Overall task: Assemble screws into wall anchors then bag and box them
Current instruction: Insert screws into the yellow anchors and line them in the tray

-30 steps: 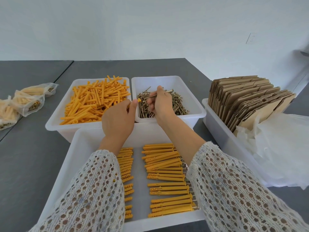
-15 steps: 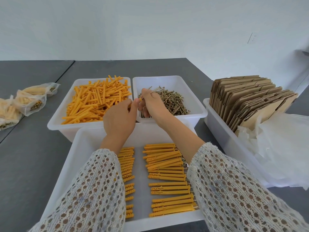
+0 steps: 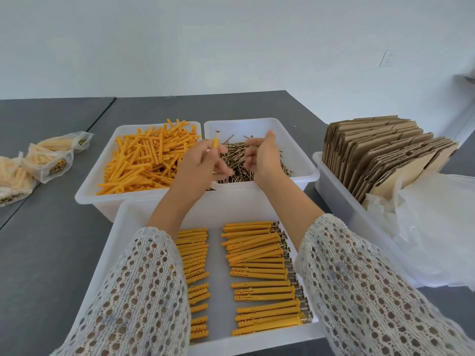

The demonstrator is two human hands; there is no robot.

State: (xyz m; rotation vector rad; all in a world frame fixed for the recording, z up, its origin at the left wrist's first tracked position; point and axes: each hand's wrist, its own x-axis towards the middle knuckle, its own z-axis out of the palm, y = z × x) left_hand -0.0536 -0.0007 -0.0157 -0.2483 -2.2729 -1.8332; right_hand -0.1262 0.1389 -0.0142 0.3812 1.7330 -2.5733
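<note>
My left hand (image 3: 201,164) pinches one orange wall anchor (image 3: 215,144) upright, above the gap between the two back bins. My right hand (image 3: 262,158) hovers over the screw bin (image 3: 304,163) with fingers loosely curled, and I see nothing in it. Loose brass screws (image 3: 237,165) fill that bin. Left of it, the anchor bin (image 3: 86,194) holds a heap of loose orange anchors (image 3: 144,160). In the front tray (image 3: 123,227), anchors with screws in them (image 3: 257,255) lie in rows, with a second row (image 3: 196,255) partly hidden under my left sleeve.
At the right a white bin (image 3: 331,183) holds flat cardboard boxes (image 3: 380,152) standing on edge, with clear plastic bags (image 3: 424,227) piled in front. Several filled bags (image 3: 48,160) lie on the grey table (image 3: 51,247) at the far left.
My hands were together at the screw bin, the right one pushing a screw at the anchor. Now they have parted and risen: the left keeps the anchor, the right has drawn off to the right.
</note>
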